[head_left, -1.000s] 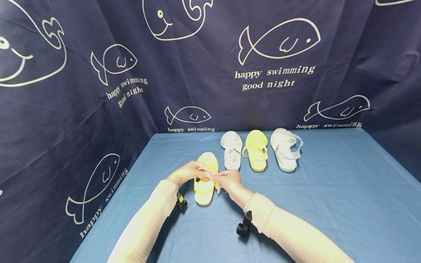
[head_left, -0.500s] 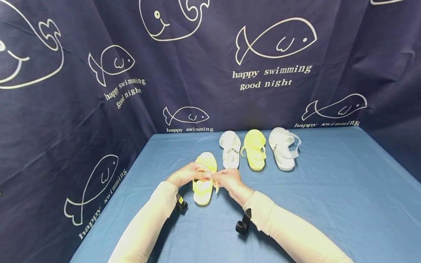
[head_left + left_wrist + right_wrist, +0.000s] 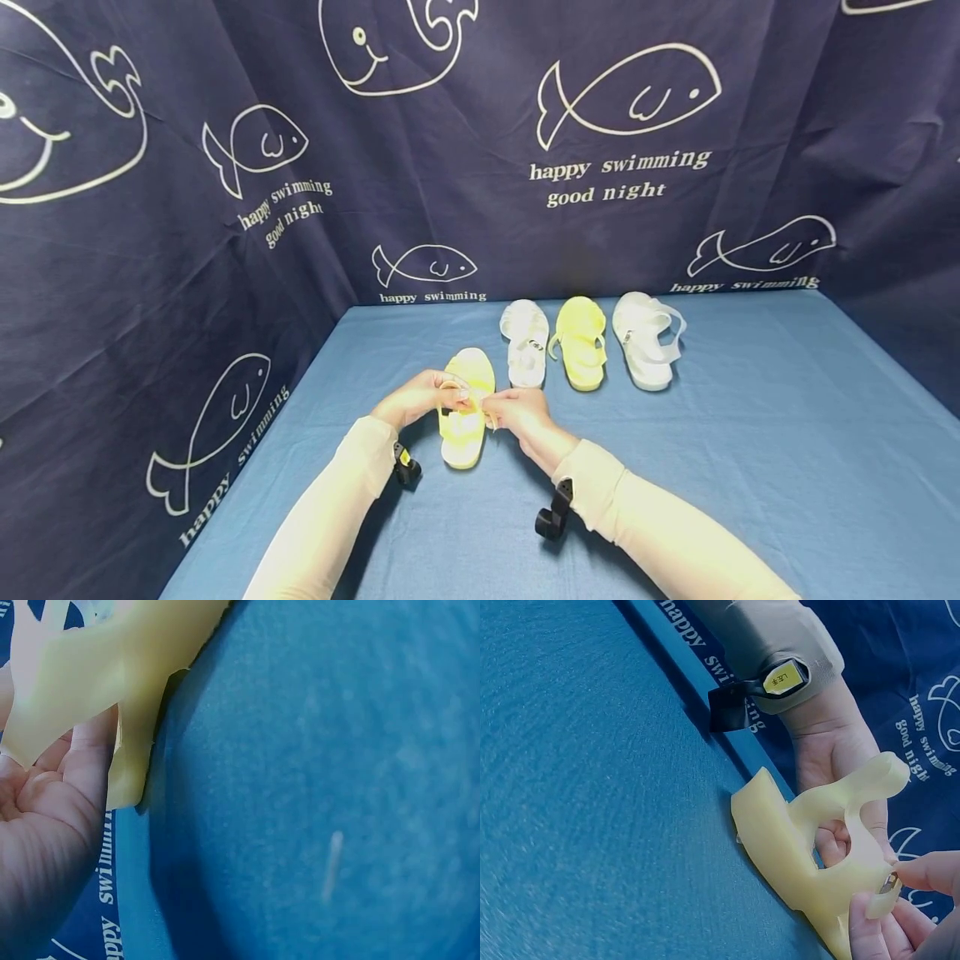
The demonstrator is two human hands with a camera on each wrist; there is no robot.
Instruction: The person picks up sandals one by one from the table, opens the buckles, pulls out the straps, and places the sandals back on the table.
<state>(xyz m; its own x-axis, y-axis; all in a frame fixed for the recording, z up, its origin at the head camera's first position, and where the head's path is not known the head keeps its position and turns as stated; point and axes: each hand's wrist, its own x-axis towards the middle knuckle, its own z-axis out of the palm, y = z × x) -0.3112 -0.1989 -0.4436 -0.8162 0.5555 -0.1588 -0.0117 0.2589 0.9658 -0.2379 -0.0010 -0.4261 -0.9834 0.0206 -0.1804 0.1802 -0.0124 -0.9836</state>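
A yellow sandal stands at the left of the blue table, toe pointing away. My right hand comes in from its right side; in the right wrist view its thumb and fingers pinch a strap tab with a small metal buckle. The ankle strap arches up in a loop. My left hand reaches over from the left, its fingers curled at the sandal's upper beneath the strap. In the left wrist view the left palm lies behind the yellow strap, which hides its fingertips.
Behind to the right stand a white sandal, a second yellow sandal and another white sandal with its strap raised. A dark blue fish-print curtain rises behind and left of the blue cloth-covered table.
My left hand has drawn slightly left, so its fingertips stand apart from those of my right hand. The right hand stays at the buckle side; the sandals have not moved.
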